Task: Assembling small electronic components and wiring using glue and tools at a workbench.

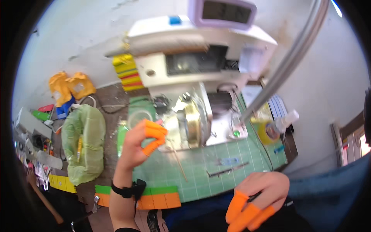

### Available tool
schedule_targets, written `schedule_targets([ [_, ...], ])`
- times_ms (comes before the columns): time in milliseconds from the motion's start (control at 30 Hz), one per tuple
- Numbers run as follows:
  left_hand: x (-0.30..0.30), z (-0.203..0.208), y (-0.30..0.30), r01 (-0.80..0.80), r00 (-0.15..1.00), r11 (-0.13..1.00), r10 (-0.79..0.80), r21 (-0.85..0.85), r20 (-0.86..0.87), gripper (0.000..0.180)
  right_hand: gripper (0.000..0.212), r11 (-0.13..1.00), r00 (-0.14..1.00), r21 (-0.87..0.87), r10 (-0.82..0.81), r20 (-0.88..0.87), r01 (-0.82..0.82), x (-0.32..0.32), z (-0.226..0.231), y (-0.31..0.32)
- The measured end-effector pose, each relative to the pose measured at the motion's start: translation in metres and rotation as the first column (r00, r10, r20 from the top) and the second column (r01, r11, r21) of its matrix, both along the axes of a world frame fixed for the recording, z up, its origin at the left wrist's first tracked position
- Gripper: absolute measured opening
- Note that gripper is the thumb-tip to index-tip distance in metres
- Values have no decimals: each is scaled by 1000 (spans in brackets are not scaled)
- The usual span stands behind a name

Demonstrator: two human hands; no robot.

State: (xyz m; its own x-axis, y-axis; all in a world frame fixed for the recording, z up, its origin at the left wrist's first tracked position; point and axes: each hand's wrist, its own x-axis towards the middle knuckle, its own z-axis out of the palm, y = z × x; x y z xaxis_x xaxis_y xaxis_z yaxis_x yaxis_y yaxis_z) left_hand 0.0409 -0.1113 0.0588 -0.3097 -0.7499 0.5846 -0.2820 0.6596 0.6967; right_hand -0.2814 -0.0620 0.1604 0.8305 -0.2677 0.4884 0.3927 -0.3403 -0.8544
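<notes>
My left hand (141,141), with orange finger cots, is closed in a pinch near the front left of a white bench machine (158,75). Whatever lies between its fingertips is too small to make out. Just beyond them sits a brass-coloured round wheel (192,121), blurred, on the machine. Lower right, over the near edge of the green cutting mat (201,185), my right hand (261,197) also wears orange finger cots. Its fingers are curled around a thin dark tool (253,197), mostly hidden. A thin wooden stick (179,166) and black tweezers (228,170) lie on the mat between the hands.
A purple-framed display (224,13) tops the machine, and a grey metal pole (284,62) slants down at right. A yellow bottle with white top (269,132) stands right. Left are a container lined with a green bag (83,147) and yellow pouches (71,88).
</notes>
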Motion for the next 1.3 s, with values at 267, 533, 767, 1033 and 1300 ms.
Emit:
schedule_targets([
  [267,1,8,11,14,999,999,-13,41,-34,14,18,713,267,-679,-698,-664,176,-44,-87,26],
  [533,5,6,4,6,1000,999,-5,32,-15,15,22,654,270,-623,-751,-603,429,-43,-113,23],
  [767,5,7,2,6,1000,1000,-6,25,-6,15,19,652,284,-657,-757,-588,379,-42,-119,17],
  [1033,6,7,6,7,1000,1000,-7,24,-6,15,18,753,253,-572,-652,-715,325,-37,-108,21],
  [1300,-2,5,5,28,999,999,-28,31,-19,15,25,900,502,-266,-416,-758,344,-45,-65,20],
])
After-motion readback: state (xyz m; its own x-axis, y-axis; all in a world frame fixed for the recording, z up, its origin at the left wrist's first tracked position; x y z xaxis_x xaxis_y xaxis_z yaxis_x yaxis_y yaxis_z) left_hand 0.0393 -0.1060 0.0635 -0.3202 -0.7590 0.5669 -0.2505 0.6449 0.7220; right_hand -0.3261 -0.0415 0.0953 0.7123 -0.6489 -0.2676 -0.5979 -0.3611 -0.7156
